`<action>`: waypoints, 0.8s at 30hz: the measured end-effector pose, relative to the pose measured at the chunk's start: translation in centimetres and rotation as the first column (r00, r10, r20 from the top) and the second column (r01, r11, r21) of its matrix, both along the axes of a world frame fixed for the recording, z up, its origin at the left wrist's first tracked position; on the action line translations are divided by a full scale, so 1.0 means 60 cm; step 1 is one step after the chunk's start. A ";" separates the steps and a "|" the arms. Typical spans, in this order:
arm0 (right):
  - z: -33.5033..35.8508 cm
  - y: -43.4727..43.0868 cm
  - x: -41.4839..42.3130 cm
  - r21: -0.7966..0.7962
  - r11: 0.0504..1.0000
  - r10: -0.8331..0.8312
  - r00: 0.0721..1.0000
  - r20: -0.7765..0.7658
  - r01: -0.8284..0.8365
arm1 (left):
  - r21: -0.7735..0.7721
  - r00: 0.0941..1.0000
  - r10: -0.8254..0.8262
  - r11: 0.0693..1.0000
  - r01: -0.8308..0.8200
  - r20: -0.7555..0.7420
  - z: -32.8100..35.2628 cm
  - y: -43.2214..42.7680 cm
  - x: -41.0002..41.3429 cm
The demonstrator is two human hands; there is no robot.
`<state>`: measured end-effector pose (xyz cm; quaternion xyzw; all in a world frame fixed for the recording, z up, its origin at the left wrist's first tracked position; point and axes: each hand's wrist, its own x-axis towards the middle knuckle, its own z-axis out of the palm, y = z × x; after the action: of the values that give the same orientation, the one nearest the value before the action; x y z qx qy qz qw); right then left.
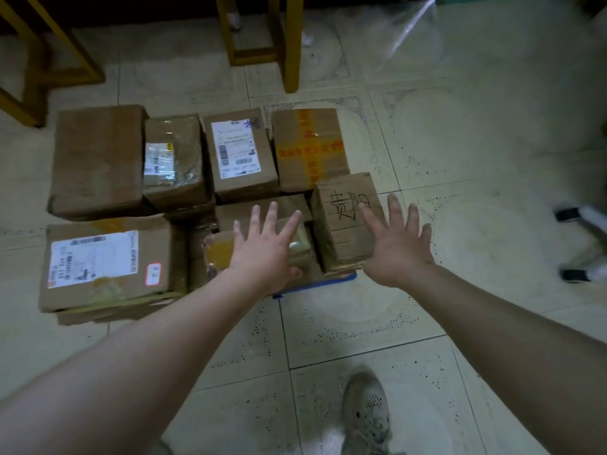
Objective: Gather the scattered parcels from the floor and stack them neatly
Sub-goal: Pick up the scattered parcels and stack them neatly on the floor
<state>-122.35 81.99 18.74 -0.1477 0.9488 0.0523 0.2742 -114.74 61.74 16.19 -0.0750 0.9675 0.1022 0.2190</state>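
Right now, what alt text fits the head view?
The left hand and right hand spread open over cardboard parcels packed together on a tiled floor. A box with handwriting sits by the right hand; wooden furniture legs stand behind.

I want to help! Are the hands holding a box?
No, the left hand and right hand are spread open, gripping nothing.

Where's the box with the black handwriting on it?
Head view: the handwritten box sits at the right edge of the parcel cluster, directly this side of the yellow-taped box, with the right hand open at its right side.
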 end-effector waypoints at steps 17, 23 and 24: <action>-0.092 0.044 -0.015 -0.289 0.957 0.041 0.993 0.106 -0.009 | -0.053 0.997 0.067 0.997 -0.065 0.043 -0.053 0.052 -0.010; -0.095 0.040 0.001 -0.282 0.959 0.047 0.994 0.099 -0.017 | -0.074 0.998 0.060 0.996 -0.058 0.032 -0.063 0.038 0.009; -0.096 0.038 0.003 -0.276 0.961 0.045 0.993 0.109 -0.014 | -0.076 0.998 0.051 0.996 -0.048 0.036 -0.065 0.036 0.011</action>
<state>-122.19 84.26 12.97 -0.2012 0.9274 -0.0844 0.3038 -114.08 63.88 12.32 -0.1089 0.9641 0.0697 0.2319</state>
